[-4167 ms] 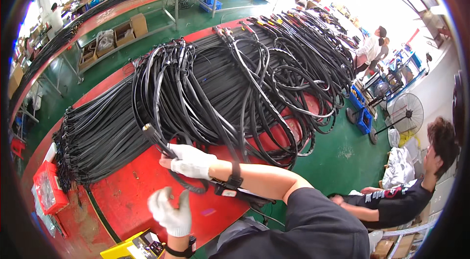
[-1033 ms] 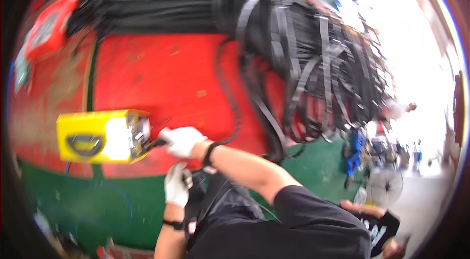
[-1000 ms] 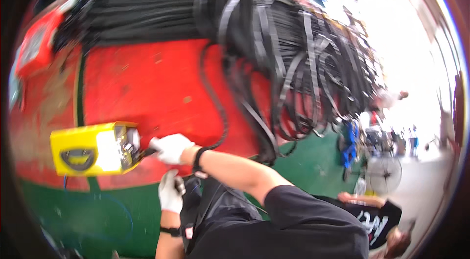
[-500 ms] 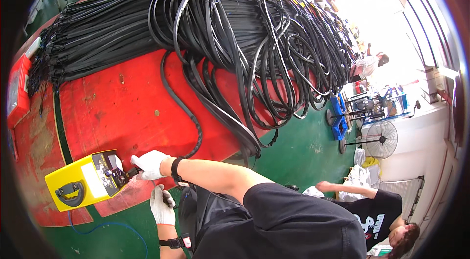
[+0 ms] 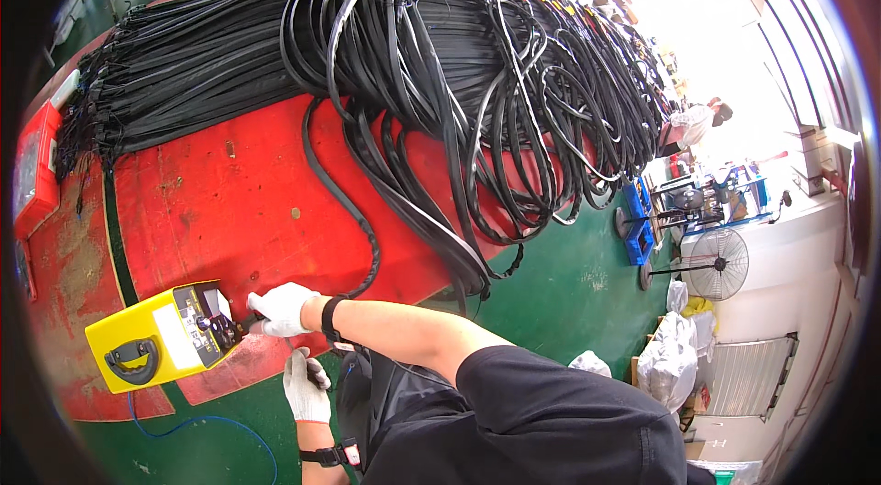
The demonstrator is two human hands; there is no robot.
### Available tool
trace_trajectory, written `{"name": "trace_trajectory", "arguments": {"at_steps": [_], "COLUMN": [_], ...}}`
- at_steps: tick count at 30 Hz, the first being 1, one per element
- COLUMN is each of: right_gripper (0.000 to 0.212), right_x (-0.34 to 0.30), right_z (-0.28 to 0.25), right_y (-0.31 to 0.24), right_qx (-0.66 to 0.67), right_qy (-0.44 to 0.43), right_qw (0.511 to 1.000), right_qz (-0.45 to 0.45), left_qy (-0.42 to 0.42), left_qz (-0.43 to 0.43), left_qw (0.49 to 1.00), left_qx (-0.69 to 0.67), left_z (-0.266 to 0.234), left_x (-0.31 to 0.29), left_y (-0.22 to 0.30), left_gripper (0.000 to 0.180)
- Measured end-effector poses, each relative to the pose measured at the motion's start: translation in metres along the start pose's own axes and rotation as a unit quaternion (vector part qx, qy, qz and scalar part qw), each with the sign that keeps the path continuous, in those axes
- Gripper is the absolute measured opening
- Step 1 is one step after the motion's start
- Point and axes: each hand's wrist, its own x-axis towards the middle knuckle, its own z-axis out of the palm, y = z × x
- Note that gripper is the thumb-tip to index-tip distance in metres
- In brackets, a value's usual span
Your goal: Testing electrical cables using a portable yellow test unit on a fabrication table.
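Right hand (image 5: 286, 309), white glove, at front panel of yellow box (image 5: 147, 343), near edge of red table (image 5: 220, 228). Its grip is pinching a dark plug (image 5: 241, 327); plug is up against the panel, how far in can't be told. Left hand (image 5: 307, 384), also gloved, just below the right one, past the table edge, over floor (image 5: 578, 274). Its fingers curl inward; can't tell if that grip has anything in it. Black bands on both wrists.

Box lies on the table at lower left, black handle (image 5: 133, 362) and white label (image 5: 176, 338) in view, knobs on the panel end. Blue cord (image 5: 206, 419) comes out from under the box, curves over the green floor to the lower rim. One black cable (image 5: 323, 178) leaves the pile, bends across bare table, goes out of sight behind right forearm.

Cable bundle (image 5: 211, 58) covers the far side of the table, long straight runs on the left. Loops (image 5: 395, 54) lie on top in the middle, several hanging over the near edge at right. Red case (image 5: 37, 168) at far left rim of table. Dark seam crosses the table, reaching down to the box. On the right: blue crates (image 5: 640, 242), fan (image 5: 719, 263), white bags (image 5: 667, 358). Someone in a light top (image 5: 690, 125) stands farther back.
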Motion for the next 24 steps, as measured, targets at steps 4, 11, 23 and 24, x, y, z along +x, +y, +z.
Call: {"name": "trace_trajectory", "arguments": {"at_steps": [4, 11, 23, 24], "right_gripper": [0.050, 0.058, 0.057, 0.054], "right_x": [-0.0004, -0.0018, -0.0046, -0.0068], "right_z": [0.0044, 0.0039, 0.0071, 0.0062], "right_y": [0.0007, -0.0023, -0.0053, -0.0070], "right_qx": [-0.014, 0.001, 0.019, 0.029], "right_qy": [0.002, -0.007, 0.024, 0.042], "right_qw": [1.000, 1.000, 1.000, 0.999], "right_qz": [-0.008, 0.008, 0.009, 0.005], "left_qy": [0.003, 0.005, 0.001, 0.002], "left_qz": [0.006, 0.007, 0.023, 0.024], "left_qw": [1.000, 1.000, 0.999, 0.999], "left_qx": [-0.007, -0.004, 0.023, 0.025], "left_z": [-0.0006, -0.0024, -0.0044, -0.0039], "left_x": [-0.0024, -0.0041, -0.0099, -0.0107], "left_y": [-0.0018, -0.0028, -0.0038, -0.0037], "left_gripper": [0.028, 0.026, 0.028, 0.028]}}
